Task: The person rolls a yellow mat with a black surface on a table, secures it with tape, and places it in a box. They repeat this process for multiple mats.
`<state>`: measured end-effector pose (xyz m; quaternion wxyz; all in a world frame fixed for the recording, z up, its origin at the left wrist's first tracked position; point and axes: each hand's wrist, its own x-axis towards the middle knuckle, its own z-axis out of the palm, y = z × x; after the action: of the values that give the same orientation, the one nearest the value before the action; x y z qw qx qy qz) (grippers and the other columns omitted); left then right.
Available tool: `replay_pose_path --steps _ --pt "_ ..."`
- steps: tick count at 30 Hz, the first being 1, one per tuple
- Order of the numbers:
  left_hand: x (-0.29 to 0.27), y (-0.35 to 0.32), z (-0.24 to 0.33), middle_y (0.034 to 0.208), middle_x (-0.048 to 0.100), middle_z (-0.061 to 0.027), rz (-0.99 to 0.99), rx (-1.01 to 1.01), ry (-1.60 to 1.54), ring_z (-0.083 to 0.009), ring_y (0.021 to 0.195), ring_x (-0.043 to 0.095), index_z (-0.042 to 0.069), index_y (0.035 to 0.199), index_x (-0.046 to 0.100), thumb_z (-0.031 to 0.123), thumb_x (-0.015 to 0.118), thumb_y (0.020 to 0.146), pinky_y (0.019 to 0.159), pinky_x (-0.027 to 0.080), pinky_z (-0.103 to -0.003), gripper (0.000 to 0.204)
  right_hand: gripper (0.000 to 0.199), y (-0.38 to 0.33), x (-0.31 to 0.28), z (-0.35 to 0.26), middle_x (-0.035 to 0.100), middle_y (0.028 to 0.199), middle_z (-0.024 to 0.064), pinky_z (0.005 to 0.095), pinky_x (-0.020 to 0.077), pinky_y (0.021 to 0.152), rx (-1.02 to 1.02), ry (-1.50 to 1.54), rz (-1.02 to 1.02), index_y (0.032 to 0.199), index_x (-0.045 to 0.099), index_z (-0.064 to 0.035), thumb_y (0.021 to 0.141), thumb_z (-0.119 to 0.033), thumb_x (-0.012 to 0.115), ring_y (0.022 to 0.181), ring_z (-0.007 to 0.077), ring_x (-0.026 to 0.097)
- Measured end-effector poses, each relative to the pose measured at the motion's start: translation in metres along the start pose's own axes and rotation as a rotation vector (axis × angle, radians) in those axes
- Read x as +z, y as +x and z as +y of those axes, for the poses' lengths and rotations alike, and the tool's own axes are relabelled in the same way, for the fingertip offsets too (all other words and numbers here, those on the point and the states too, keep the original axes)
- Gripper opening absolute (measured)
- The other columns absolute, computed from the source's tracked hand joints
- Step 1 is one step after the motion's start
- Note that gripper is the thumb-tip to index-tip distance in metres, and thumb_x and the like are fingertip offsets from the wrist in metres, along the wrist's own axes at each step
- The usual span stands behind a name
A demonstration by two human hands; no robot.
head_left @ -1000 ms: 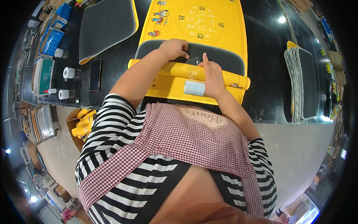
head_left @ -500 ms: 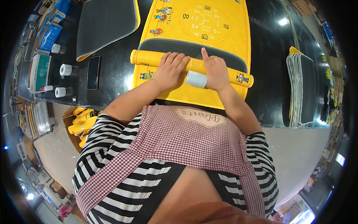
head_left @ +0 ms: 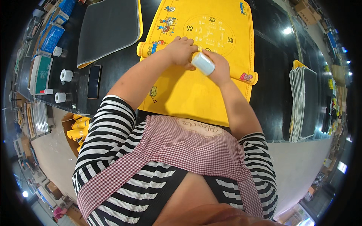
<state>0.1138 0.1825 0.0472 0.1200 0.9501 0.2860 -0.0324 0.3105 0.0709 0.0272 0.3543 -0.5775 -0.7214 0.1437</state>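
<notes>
A yellow mat [head_left: 181, 94] with printed cartoon figures lies on the black table, and a rolled yellow tube [head_left: 239, 74] of mat lies across it. My right hand [head_left: 221, 68] grips a small white roll of tape or labels [head_left: 203, 63], tilted above the tube. Beside it, my left hand [head_left: 181, 52] is closed at the tube, fingers curled close to the end of the white roll. What those fingers pinch is hidden. Beyond the tube, another stretch of printed yellow mat [head_left: 205, 19] lies flat.
A dark-backed mat [head_left: 109, 30] lies at the far left. Nearer stand a phone [head_left: 94, 81], white rolls [head_left: 66, 75] and a green-and-white box [head_left: 40, 75]. Stacked mats [head_left: 301, 101] lie at the right. A carton of rolled yellow mats [head_left: 78, 128] stands below the table's left edge.
The dark flap beyond the tube no longer shows. My left hand has gone from flat on the tube to closed, and my right hand has taken hold of the white roll and tilted it.
</notes>
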Motion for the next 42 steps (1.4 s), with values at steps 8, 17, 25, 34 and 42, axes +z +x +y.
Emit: replay_pose_path --steps 8,17,25,34,42 --pt "0.009 0.006 0.002 0.122 0.062 -0.0105 0.370 -0.059 0.044 -0.0316 0.123 0.056 0.011 0.135 0.058 0.036 0.081 0.082 0.105 0.041 -0.044 0.063 0.029 0.100 0.004 0.100 0.075 0.113 0.0152 0.0420 0.0559 0.088 0.302 0.134 -0.059 0.111 0.074 -0.0123 0.091 -0.032 0.071 0.103 0.0370 0.070" --pt "-0.009 0.016 -0.005 0.113 0.068 -0.0162 0.035 -0.074 -0.020 -0.0378 0.110 0.065 0.012 0.136 0.061 0.041 0.083 0.081 0.097 0.050 -0.045 0.066 0.036 0.009 -0.004 0.035 0.072 0.128 0.0125 0.0404 0.0529 0.103 -0.082 0.038 -0.020 0.127 0.070 -0.0133 0.093 -0.024 0.070 0.118 0.0345 0.067" --pt "0.016 -0.062 0.044 0.125 0.065 -0.0144 0.019 -0.096 -0.130 -0.0365 0.118 0.063 0.012 0.136 0.064 0.048 0.087 0.077 0.099 0.051 -0.049 0.074 0.039 -0.106 0.004 -0.027 0.068 0.137 0.0121 0.0530 0.0464 0.111 -0.290 -0.088 -0.013 0.128 0.070 -0.0092 0.093 -0.025 0.070 0.130 0.0337 0.063" --pt "0.053 -0.039 0.040 0.146 0.051 -0.0167 0.596 0.013 0.084 -0.0367 0.138 0.046 0.007 0.148 0.051 0.023 0.078 0.084 0.117 0.035 -0.053 0.071 0.027 0.069 -0.012 0.046 0.076 0.109 0.0109 0.0331 0.0568 0.089 0.436 0.286 -0.172 0.119 0.074 -0.0035 0.093 -0.010 0.069 0.099 0.0209 0.070" --pt "-0.007 0.037 -0.013 0.128 0.059 -0.0153 0.208 -0.144 0.012 -0.0363 0.125 0.053 0.008 0.132 0.057 0.036 0.085 0.078 0.108 0.042 -0.049 0.067 0.031 0.040 -0.007 0.034 0.075 0.120 0.0136 0.0388 0.0555 0.099 -0.123 0.207 0.028 0.120 0.075 -0.0091 0.090 -0.017 0.078 0.110 0.0323 0.071"
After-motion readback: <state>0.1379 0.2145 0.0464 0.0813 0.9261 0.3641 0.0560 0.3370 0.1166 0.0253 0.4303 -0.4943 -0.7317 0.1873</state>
